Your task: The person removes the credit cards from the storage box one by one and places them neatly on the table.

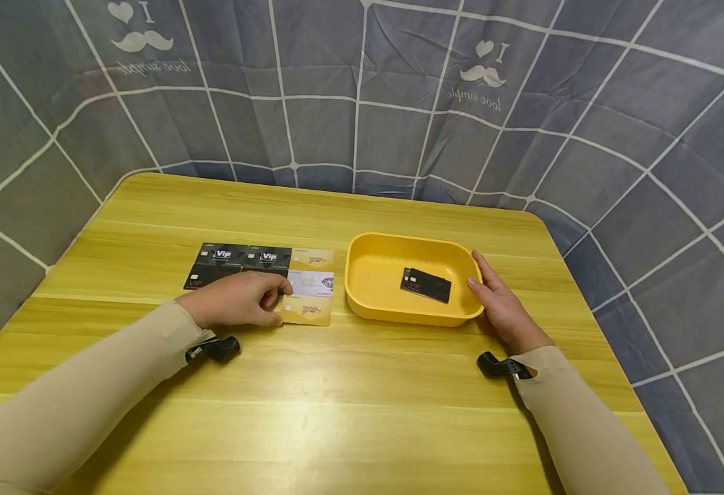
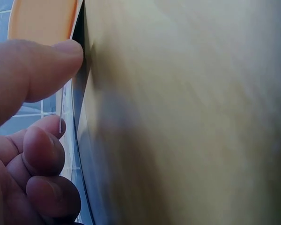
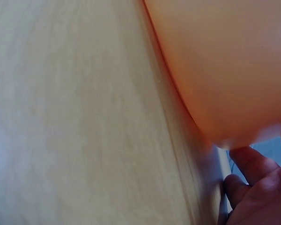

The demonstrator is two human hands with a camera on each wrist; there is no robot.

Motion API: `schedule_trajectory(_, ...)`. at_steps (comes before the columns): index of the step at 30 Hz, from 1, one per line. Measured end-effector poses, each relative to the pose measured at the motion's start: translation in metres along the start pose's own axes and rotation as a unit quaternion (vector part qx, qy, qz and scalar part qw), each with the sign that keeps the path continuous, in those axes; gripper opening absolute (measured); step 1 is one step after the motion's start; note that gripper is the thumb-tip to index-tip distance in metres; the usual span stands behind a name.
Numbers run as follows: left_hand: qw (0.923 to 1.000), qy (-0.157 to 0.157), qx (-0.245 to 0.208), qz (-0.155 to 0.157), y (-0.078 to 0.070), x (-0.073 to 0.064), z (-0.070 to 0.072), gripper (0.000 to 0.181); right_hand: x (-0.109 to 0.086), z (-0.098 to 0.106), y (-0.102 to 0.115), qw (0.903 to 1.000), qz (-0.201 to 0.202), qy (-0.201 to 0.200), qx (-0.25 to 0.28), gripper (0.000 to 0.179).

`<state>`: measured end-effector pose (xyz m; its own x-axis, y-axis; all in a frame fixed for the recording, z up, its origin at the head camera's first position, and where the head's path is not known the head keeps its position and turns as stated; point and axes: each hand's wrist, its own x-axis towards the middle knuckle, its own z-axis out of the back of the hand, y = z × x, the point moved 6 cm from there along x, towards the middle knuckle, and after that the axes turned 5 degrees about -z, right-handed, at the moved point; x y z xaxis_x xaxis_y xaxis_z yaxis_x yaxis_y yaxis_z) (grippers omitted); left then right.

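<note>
My left hand (image 1: 238,299) is at the right part of a group of cards, thumb and index finger at the left end of a gold card (image 1: 308,311). In the left wrist view a thin card edge (image 2: 61,110) stands between thumb and fingers, so the hand seems to pinch that card. Above it lie a silver VIP card (image 1: 312,282) and another gold card (image 1: 312,259). My right hand (image 1: 507,313) holds the right end of a yellow plastic bin (image 1: 368,313), thumb over the rim and fingers outside. Inside the bin lie overlapping black cards (image 1: 426,285).
Black VIP cards (image 1: 222,254) lie in rows left of the gold ones, partly covered by my left hand. Everything stands on a wooden table (image 1: 287,412). A grey checked curtain (image 1: 399,130) hangs behind and around the table. Each wrist wears a black strap mount.
</note>
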<state>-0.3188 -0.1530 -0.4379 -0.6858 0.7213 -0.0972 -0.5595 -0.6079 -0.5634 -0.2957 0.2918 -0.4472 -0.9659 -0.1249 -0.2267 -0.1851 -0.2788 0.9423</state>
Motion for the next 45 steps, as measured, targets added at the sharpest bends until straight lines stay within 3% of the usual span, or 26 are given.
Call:
schedule_trajectory(21,0.9997,-0.006,0.026,0.001,-0.0020,-0.0005,-0.0012,0.045,0.0014,-0.0007,0.0003,0.9999,0.013,0.003,-0.001,0.070)
schedule_trajectory(31,0.9996,-0.004,0.025,-0.008,-0.0049,-0.0004,-0.0018,0.042,0.0002,-0.0007,0.0000,1.0000,0.003,-0.001,0.000,0.070)
schedule_trajectory(45,0.9999,0.009,0.010,0.007,-0.0020,-0.0001,-0.0032,0.040,-0.0001,-0.0009,0.0002,1.0000,0.006,0.002,0.001,0.069)
